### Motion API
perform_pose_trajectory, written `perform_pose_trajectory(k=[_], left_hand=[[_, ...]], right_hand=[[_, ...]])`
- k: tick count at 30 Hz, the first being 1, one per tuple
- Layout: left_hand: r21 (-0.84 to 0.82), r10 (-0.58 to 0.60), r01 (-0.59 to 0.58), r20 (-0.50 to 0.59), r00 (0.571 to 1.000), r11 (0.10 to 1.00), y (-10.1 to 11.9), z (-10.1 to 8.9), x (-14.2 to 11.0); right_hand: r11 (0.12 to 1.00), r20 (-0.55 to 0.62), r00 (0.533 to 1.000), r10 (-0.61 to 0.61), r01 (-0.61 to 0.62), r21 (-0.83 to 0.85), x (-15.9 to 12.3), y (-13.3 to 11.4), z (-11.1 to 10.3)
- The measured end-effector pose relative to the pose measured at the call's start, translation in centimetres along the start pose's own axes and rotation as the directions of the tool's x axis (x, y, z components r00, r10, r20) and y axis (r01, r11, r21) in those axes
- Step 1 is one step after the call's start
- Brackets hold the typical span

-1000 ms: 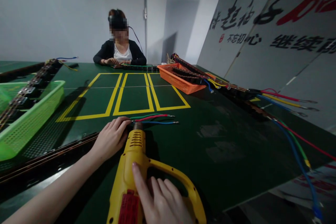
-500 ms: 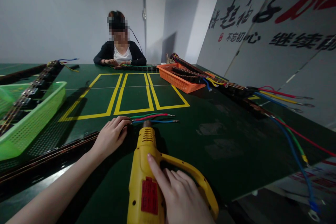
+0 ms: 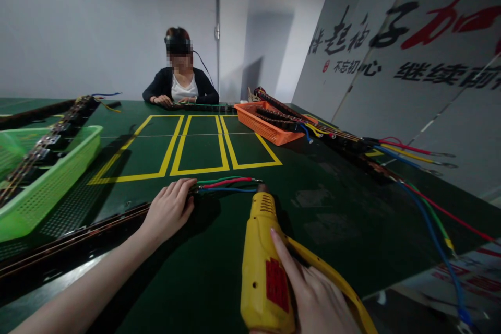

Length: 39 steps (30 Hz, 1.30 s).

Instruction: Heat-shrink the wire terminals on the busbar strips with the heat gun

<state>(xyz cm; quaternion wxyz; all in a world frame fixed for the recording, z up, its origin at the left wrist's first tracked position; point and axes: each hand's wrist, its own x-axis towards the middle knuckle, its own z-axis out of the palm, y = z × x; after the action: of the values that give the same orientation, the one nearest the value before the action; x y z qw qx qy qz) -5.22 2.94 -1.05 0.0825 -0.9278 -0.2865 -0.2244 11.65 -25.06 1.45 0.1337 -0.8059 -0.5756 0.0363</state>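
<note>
Green worktop (image 3: pixel 211 266), wall panel (image 3: pixel 391 109) on the R reads 不忘初心 继续前, rest cut off. Long blk strip (image 3: pixel 78 239) lies front L. Yellow heat gun (image 3: pixel 260 250) near the middle, R hand (image 3: pixel 313 289) gripping it, index straight along the body. L hand (image 3: pixel 168 209): fingers curled over the strip's end. Nozzle (image 3: pixel 263 188) right by the wires' (image 3: pixel 230 182) tips. Red label (image 3: pixel 277 283) on gun, txt too small tbh.

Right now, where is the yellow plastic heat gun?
In the head view, the yellow plastic heat gun is just right of bottom centre, in the right hand, its dark nozzle beside the green, red and blue wires.
</note>
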Motion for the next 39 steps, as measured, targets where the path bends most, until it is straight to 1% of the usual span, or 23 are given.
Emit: perform_pose_trajectory(k=[3,5,7,9,12,15,18,20,23,26,29,31,35,39], left_hand=[[0.077,-0.061,0.058,0.037,0.997,0.995,0.3,0.1,0.1],[0.101,-0.072,0.064,0.078,0.994,0.993,0.5,0.2,0.2],[0.105,-0.078,0.068,0.093,0.993,0.992,0.5,0.2,0.2],[0.103,-0.087,0.078,0.092,0.992,0.992,0.6,0.2,0.2],[0.105,-0.098,0.088,0.093,0.991,0.991,0.7,0.4,0.3],[0.131,-0.116,0.1,0.119,0.986,0.986,0.9,0.4,0.5],[0.155,-0.126,0.101,0.16,0.979,0.983,1.1,0.2,0.7],[0.155,-0.13,0.103,0.175,0.976,0.983,1.1,0.0,0.9],[0.149,-0.119,0.09,0.197,0.973,0.985,1.1,-0.3,0.9],[0.138,-0.097,0.07,0.2,0.975,0.988,0.8,-0.4,0.8],[0.127,-0.09,0.066,0.189,0.978,0.99,0.5,-0.4,0.6],[0.125,-0.088,0.065,0.189,0.978,0.99,0.4,-0.3,0.5],[0.125,-0.092,0.071,0.165,0.982,0.99,0.5,-0.2,0.5],[0.126,-0.089,0.072,0.14,0.986,0.989,0.5,-0.1,0.5]], right_hand=[[0.999,-0.066,0.998,-0.024,0.022,-0.037,0.1,-0.4,0.9],[0.998,-0.131,0.991,0.001,-0.009,-0.061,0.1,-1.0,1.6],[0.997,-0.187,0.982,0.02,-0.035,-0.074,0.1,-1.7,2.3],[0.996,-0.196,0.981,0.015,-0.032,-0.083,0.3,-2.5,2.9],[0.993,-0.159,0.987,-0.03,0.011,-0.119,0.7,-3.7,3.2],[0.975,-0.113,0.986,-0.122,0.098,-0.198,1.4,-4.8,3.3],[0.94,-0.094,0.963,-0.252,0.221,-0.261,2.3,-5.9,4.1],[0.907,-0.123,0.932,-0.342,0.293,-0.303,2.7,-6.8,4.9],[0.868,-0.177,0.885,-0.432,0.354,-0.348,3.2,-8.0,6.0],[0.866,-0.206,0.871,-0.445,0.361,-0.347,3.3,-8.7,6.5],[0.867,-0.207,0.868,-0.452,0.372,-0.332,3.3,-8.7,6.3],[0.871,-0.187,0.872,-0.453,0.388,-0.3,3.2,-8.4,6.2],[0.898,-0.14,0.898,-0.418,0.385,-0.215,3.1,-7.1,5.4],[0.921,-0.064,0.926,-0.371,0.358,-0.153,3.0,-5.5,4.0]])
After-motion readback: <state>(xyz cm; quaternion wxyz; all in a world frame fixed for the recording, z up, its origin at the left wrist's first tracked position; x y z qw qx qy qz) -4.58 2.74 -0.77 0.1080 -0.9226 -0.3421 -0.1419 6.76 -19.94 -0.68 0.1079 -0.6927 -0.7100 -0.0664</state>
